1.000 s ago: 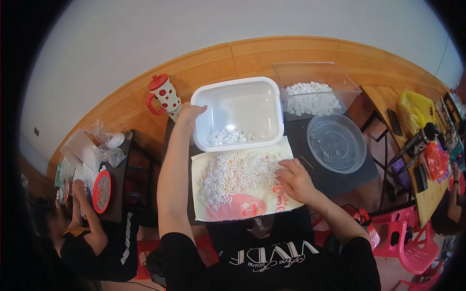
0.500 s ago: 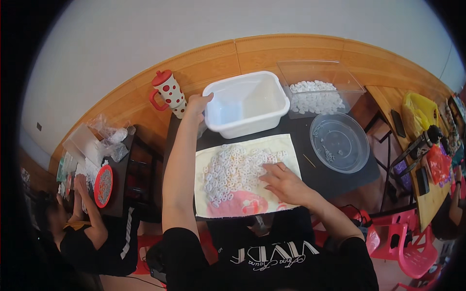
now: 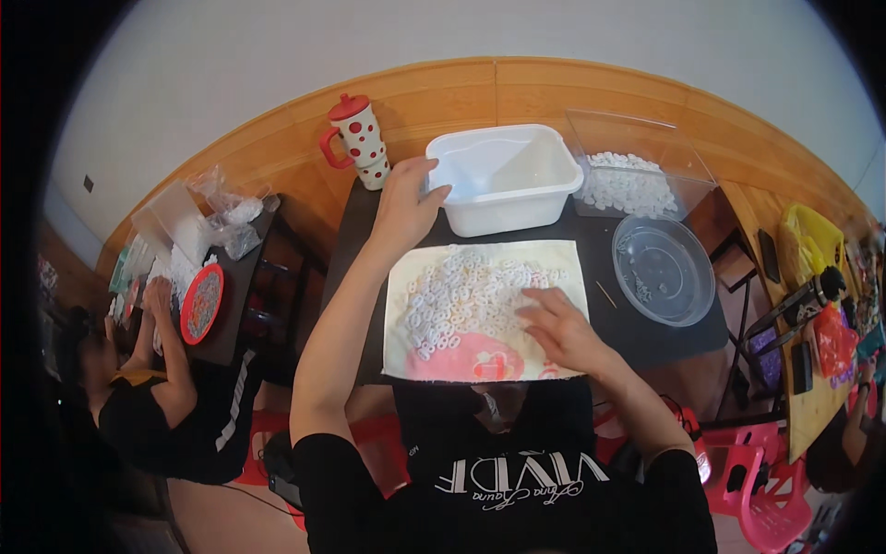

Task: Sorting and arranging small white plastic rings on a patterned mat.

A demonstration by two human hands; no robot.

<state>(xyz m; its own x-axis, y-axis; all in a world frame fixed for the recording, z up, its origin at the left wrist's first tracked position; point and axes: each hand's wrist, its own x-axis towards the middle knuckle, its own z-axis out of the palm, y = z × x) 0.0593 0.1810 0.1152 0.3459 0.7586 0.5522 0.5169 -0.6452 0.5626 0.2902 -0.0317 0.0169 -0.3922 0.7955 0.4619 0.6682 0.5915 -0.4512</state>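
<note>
My left hand (image 3: 408,205) is at the left front corner of a white plastic tub (image 3: 508,214), thumb and fingers apart. Whether its fingertips touch the rim I cannot tell. The tub's visible inside shows no pieces. Nearer to me, a cream cloth (image 3: 401,360) with a pink print lies flat on the dark table. A loose pile of small white ring-shaped pieces (image 3: 457,294) is spread over it. Over the right edge of that pile is my right hand (image 3: 561,332), its fingers spread and nothing visibly held in it.
Right of the tub stands a clear box (image 3: 688,189) with white pieces. Before it lies a round clear lid or tray (image 3: 678,277) with small grey bits, beside a thin stick (image 3: 605,295). A spotted tumbler (image 3: 362,143) stands back left. Another person (image 3: 161,369) works at the left table.
The view has shifted, moving the scene rightward and slightly up. My left hand has come off the tub's left rim toward its front corner, thumb now spread. My right hand stays by the pile.
</note>
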